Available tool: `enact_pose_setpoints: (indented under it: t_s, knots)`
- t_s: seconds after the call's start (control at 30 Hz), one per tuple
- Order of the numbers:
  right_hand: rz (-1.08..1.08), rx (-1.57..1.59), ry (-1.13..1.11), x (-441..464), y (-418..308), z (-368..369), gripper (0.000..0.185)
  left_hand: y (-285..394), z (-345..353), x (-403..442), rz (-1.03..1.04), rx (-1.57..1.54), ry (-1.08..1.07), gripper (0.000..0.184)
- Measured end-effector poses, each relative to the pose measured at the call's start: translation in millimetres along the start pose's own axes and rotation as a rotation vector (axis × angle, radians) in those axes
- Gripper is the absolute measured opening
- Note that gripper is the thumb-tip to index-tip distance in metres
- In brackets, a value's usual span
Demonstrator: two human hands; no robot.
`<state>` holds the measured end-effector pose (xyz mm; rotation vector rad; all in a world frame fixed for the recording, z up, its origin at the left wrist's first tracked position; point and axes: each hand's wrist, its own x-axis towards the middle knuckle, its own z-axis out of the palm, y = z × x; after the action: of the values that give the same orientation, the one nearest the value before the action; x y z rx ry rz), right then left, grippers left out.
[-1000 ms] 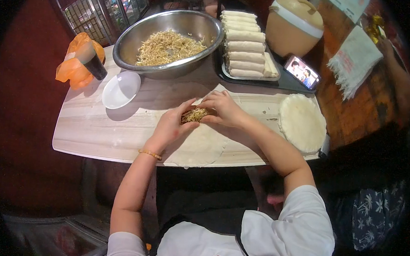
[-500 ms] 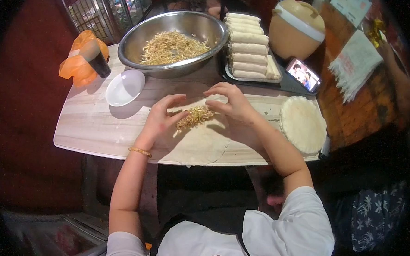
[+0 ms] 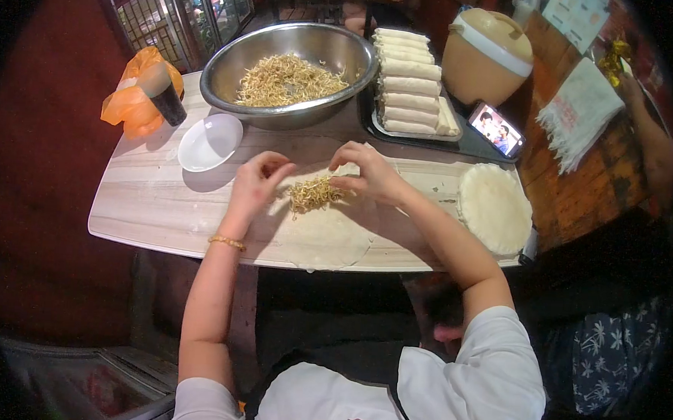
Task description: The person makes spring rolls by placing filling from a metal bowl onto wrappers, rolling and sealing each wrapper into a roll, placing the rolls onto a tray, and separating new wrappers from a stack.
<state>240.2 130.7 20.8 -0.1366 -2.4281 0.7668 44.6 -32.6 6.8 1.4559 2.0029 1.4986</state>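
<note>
A small heap of bean sprouts point(image 3: 312, 194) lies on a thin round wrapper point(image 3: 327, 244) spread on the table. My left hand point(image 3: 256, 181) hovers just left of the heap, fingers curved, with a gap between thumb and fingertips and nothing held. At the heap's right end is my right hand point(image 3: 369, 175), thumb against the sprouts and fingers apart from it above. Beyond both hands stands a large steel bowl point(image 3: 285, 105) of bean sprouts. Beside it, rolled wrappers point(image 3: 410, 84) are stacked on a tray. A stack of round wrappers point(image 3: 495, 207) sits near my right forearm.
A white bowl point(image 3: 210, 142) is at the left, near a dark drink cup point(image 3: 162, 94) and an orange plastic bag point(image 3: 135, 107). A phone point(image 3: 496, 130) leans before a beige cooler point(image 3: 487, 58). A cloth point(image 3: 581, 112) lies on the wooden table at right.
My left hand has drawn back leftward from the sprouts, its thumb lifting off. My right thumb has moved slightly left and down at the heap, which looks more compact. The view has shifted slightly.
</note>
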Motion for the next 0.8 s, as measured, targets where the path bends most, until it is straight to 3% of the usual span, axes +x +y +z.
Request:
enact_pose_setpoints:
  t_s: [0.07, 0.13, 0.17, 0.23, 0.33, 0.53, 0.6, 0.63, 0.7, 0.73, 0.8]
  knots:
    - [0.085, 0.081, 0.037, 2, 4, -2, 0.02, -33, -16, 3, -0.053, 0.081, 0.072, 0.022]
    - [0.375, 0.022, 0.13, 8, 23, -9, 0.028, -46, -28, 3, -0.109, 0.163, 0.145, 0.026]
    - [0.376, 0.024, 0.13, 9, 32, -9, 0.028, -48, -32, 1, -0.127, 0.296, 0.124, 0.03]
    - [0.59, -0.295, -0.126, 12, 38, -11, 0.035, -39, -32, -1, -0.141, 0.429, 0.104, 0.033]
    - [0.632, -0.399, -0.151, 13, 35, -2, 0.035, -30, -19, -4, -0.005, 0.674, 0.173, 0.035]
    - [0.577, -0.282, -0.14, 16, 50, 8, 0.037, -39, 1, 5, -0.067, 0.561, 0.104, 0.025]
    - [0.533, -0.233, -0.087, 15, 47, 8, 0.038, -34, 2, 4, -0.128, 0.19, 0.188, 0.032]
    - [0.527, -0.06, -0.059, 13, 45, 7, 0.037, -35, 2, 3, -0.13, 0.19, 0.189, 0.032]
    - [0.52, 0.113, -0.031, 8, 41, 2, 0.037, -35, 1, 1, -0.334, -0.142, 0.176, 0.041]
    - [0.64, 0.247, -0.096, 5, 39, -3, 0.035, -27, -3, -3, -0.333, -0.142, 0.176, 0.041]
    - [0.755, 0.382, -0.158, 0, 29, -13, 0.033, -9, -16, -19, -0.558, -0.249, -0.055, 0.049]
